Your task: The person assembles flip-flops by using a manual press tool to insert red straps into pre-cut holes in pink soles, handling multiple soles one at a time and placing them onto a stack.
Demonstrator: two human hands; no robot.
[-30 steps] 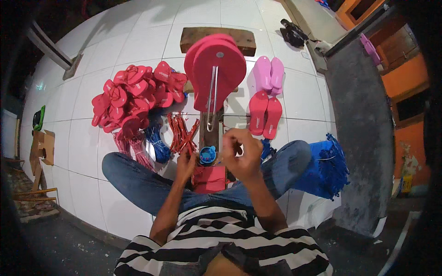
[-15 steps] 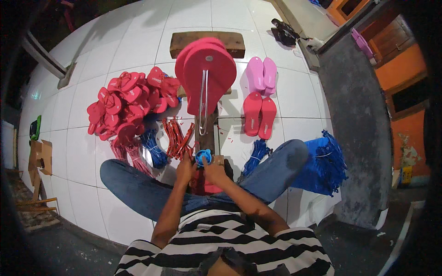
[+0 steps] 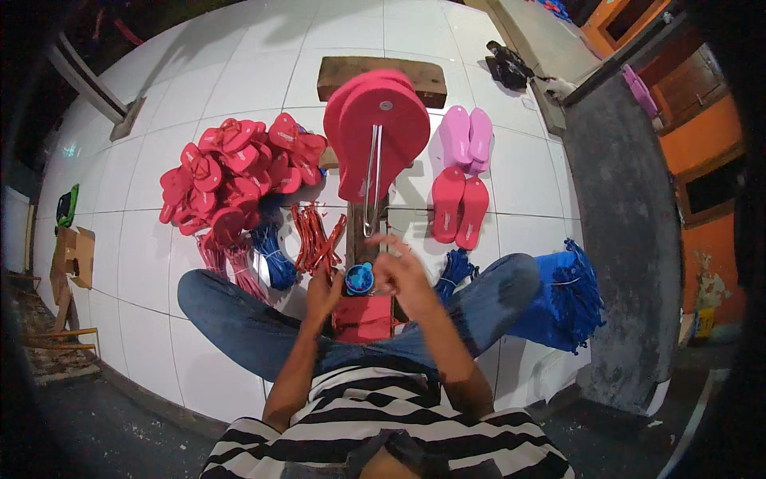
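My left hand (image 3: 321,295) is low beside a small blue tub (image 3: 359,279), its fingers curled at the lower ends of some red straps (image 3: 317,239). What those fingers hold, if anything, is hidden. Across the tub, my right hand (image 3: 401,279) is raised with fingers apart, its index finger pointing toward the tip of a looped metal rod (image 3: 373,180). I see nothing in that hand. The rod runs down from a stack of red sandal soles (image 3: 383,148) on a wooden stand (image 3: 435,84). Between my legs lies something flat and red (image 3: 363,313).
A heap of red flip-flops (image 3: 231,172) lies at left, with blue straps (image 3: 273,255) and pink straps (image 3: 242,275) nearer. At right are pink soles (image 3: 467,137), red soles (image 3: 460,209), blue straps (image 3: 455,267) and a large blue strap bundle (image 3: 570,287).
My right hand has lifted out of the blue tub and moved right and up toward the rod's tip. My left hand stays beside the tub. The whole view has shifted slightly.
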